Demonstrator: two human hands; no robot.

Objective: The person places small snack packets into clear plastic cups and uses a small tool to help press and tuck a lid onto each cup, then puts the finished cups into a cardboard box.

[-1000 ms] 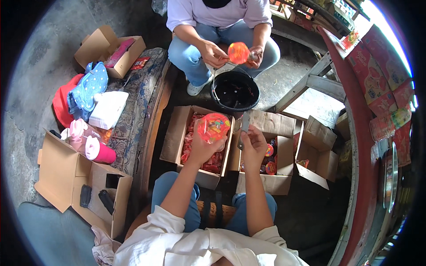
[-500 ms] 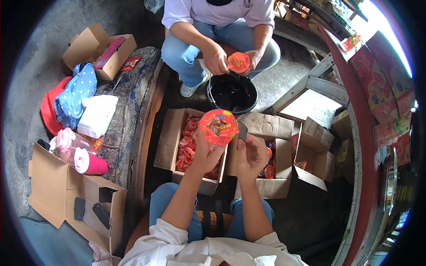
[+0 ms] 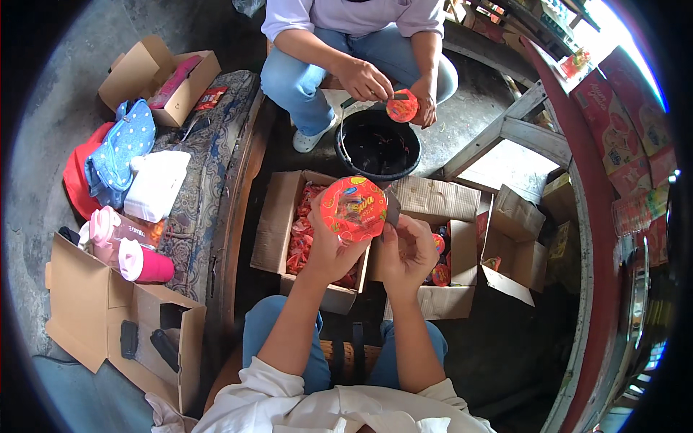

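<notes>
My left hand (image 3: 328, 251) is closed around a clear plastic cup with a round red printed lid (image 3: 351, 225), the lid facing up. Pinched between the fingers of my right hand (image 3: 410, 252) is a thin dark blade (image 3: 393, 207), its flat piece at the right edge of the lid. Whether it touches the rim I cannot tell. Below my hands stands an open carton (image 3: 271, 234) of crumpled red film pieces (image 3: 297, 254). Another carton (image 3: 462, 252), right of my right hand, holds several red-lidded cups (image 3: 440, 274).
Across from me a seated co-worker (image 3: 361, 50) holds a red-lidded cup (image 3: 402, 108) above a black bucket (image 3: 379, 175). A smaller open carton (image 3: 533, 267) and a red-edged wooden frame (image 3: 588, 180) stand right. On a patterned bench (image 3: 191, 238) at left are tumblers (image 3: 148, 263) and bags (image 3: 123, 159).
My cup has shifted slightly left, and the blade has tilted a little at its edge. The co-worker's cup has moved right, and a dark tool now shows against its lid.
</notes>
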